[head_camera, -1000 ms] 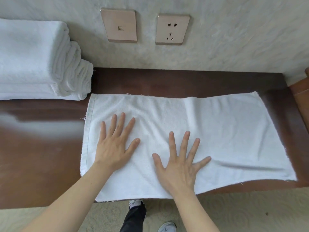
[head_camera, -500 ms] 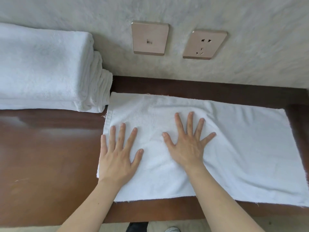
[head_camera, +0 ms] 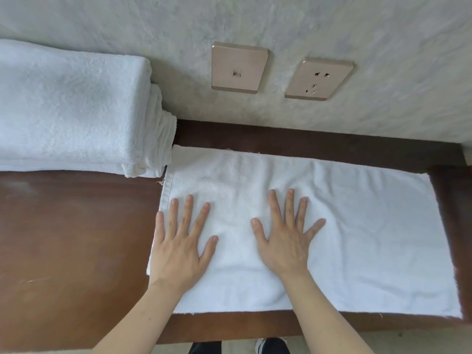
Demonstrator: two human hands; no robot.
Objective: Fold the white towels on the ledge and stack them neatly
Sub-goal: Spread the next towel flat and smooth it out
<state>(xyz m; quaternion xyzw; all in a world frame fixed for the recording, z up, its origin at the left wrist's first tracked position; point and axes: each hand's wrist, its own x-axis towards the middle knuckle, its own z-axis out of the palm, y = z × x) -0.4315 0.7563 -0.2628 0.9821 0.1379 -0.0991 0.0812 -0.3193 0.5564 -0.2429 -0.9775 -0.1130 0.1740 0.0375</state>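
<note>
On the ledge [head_camera: 76, 238], both hands [head_camera: 178, 241] [head_camera: 286, 238] press flat, fingers spread, on the towel [head_camera: 357, 226].

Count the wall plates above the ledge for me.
2. A blank-looking plate with one small port is above the spread towel's left part; a power socket is just right of it. More could lie outside the frame.

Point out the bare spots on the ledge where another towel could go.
Bare wood on the ledge lies left of the spread towel, in front of the towel stack. A narrow strip runs between towel and wall. The right half is crowded: left hand and right hand press the towel.
</note>
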